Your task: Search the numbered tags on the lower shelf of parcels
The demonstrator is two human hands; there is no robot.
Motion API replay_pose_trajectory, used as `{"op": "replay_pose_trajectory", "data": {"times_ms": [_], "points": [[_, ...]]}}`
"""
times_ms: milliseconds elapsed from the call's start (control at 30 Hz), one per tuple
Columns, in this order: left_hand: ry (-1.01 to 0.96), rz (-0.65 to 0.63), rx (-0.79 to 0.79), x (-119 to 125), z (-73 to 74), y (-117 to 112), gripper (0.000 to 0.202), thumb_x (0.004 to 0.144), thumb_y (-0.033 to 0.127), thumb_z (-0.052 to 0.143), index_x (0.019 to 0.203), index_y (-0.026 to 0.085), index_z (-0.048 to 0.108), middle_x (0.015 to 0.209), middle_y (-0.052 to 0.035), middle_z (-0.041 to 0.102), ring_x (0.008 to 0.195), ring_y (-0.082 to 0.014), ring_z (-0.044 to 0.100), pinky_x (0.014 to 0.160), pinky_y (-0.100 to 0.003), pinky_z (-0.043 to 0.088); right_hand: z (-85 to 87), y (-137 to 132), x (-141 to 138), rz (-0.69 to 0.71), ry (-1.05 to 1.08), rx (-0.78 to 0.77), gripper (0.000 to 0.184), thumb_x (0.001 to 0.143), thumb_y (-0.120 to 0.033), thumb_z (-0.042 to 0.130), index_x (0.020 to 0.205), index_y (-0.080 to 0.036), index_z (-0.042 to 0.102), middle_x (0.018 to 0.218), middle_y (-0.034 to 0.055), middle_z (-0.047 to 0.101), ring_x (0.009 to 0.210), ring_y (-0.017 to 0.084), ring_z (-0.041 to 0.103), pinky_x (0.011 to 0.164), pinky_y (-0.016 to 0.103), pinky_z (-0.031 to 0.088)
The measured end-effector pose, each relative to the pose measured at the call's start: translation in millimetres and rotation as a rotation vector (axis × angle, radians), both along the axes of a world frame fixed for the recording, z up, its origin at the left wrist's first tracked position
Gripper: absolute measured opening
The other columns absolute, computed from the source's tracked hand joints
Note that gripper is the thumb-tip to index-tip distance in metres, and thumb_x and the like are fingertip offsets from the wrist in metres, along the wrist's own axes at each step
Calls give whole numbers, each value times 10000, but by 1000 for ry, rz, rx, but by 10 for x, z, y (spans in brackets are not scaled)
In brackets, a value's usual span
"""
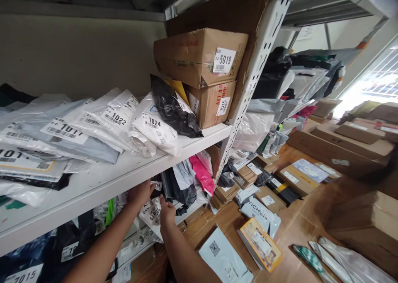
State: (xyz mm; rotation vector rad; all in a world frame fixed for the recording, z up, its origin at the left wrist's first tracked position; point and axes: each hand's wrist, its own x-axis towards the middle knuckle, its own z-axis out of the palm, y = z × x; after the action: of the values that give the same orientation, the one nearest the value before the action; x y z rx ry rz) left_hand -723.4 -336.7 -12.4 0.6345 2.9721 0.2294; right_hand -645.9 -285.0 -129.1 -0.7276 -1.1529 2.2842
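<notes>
White parcel is pinched at its edge by the fingers of the right hand, at the lower shelf; whether anything is gripped by the left hand cannot be told. Because the bags are packed loosely, the neighbouring black bag could be dragged onto the floor if the parcel is pulled sharply.

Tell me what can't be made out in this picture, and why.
All in the head view:
- Left hand: most of its fingers, hidden behind the hand itself.
- White parcel by the right hand: its full label, tilted, creased and small.
- Black parcel beside the cartons: the start of its label number, lost in the wrapping's folds.
- Large carton at lower right: its far end, cut off by the right edge.
</notes>
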Motion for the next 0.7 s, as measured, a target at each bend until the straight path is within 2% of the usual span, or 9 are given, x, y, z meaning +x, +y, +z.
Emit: {"op": "replay_pose_trajectory", "data": {"times_ms": [133, 200, 267, 367, 500, 533, 600, 667, 700], "points": [[-11, -66, -93, 94, 57, -19, 301, 889, 323, 436, 1125, 247, 606, 819, -98, 705, 890, -270, 652, 818, -361, 450, 78, 171, 383, 128, 15, -138, 479, 524, -608, 756, 517, -177, 547, 436, -28, 515, 391, 93, 409, 432, 249, 360], [-32, -100, -135, 153, 118, -31, 297, 891, 318, 427, 1105, 291, 630, 857, -79, 717, 879, -265, 659, 791, -351, 459, 135, 286, 503, 134, 40, -180, 450, 567, -585, 748, 607, -166, 588, 495, -26, 556, 433, 94, 446, 467, 241, 383], [-48, -101, -169, 224, 176, 0, 324, 868, 272, 454, 1146, 285, 620, 914, -87, 722, 883, -266, 665, 761, -343, 465, 191, 373, 530, 107, 69, -211, 407, 618, -554, 731, 652, -175, 589, 534, -34, 575, 470, 90, 468, 510, 235, 408], [-54, -68, -190, 316, 210, 154, 346, 856, 249, 444, 1159, 213, 606, 943, -128, 718, 912, -283, 665, 738, -350, 468, 253, 409, 433, 86, 107, -261, 387, 585, -503, 762, 749, -181, 623, 628, -12, 647, 542, 115, 546, 599, 262, 467], [-102, -15, -196, 326, 171, 360, 297, 865, 346, 432, 878, 161, 663, 911, -157, 715, 902, -306, 668, 705, -349, 477, 242, 379, 254, 27, 105, -325, 415, 531, -469, 762, 816, -201, 624, 710, 22, 697, 629, 174, 632, 638, 312, 506], [-109, -4, -199, 316, 160, 373, 275, 848, 348, 465, 884, 154, 656, 917, -166, 713, 895, -315, 668, 698, -354, 479, 224, 379, 216, 4, 94, -332, 398, 535, -476, 747, 792, -202, 616, 690, 23, 692, 622, 181, 635, 619, 314, 505], [-101, -8, -186, 301, 143, 348, 280, 827, 315, 503, 1023, 154, 620, 934, -171, 708, 896, -320, 663, 703, -366, 476, 186, 383, 138, -42, 63, -338, 387, 533, -499, 728, 735, -198, 594, 632, 23, 670, 582, 182, 623, 576, 312, 494], [-99, -59, -141, 290, 129, 287, 309, 825, 256, 501, 1118, 203, 585, 928, -132, 713, 905, -295, 659, 738, -362, 465, 168, 371, 56, -96, 22, -339, 406, 506, -515, 737, 688, -202, 552, 574, 10, 638, 540, 170, 595, 544, 298, 474], [-109, -89, -108, 281, 120, 256, 293, 822, 228, 496, 1096, 232, 599, 909, -106, 717, 904, -276, 658, 755, -352, 458, 173, 353, 19, -121, 3, -342, 420, 495, -517, 741, 683, -209, 528, 554, -1, 623, 524, 162, 582, 534, 290, 464]]}}
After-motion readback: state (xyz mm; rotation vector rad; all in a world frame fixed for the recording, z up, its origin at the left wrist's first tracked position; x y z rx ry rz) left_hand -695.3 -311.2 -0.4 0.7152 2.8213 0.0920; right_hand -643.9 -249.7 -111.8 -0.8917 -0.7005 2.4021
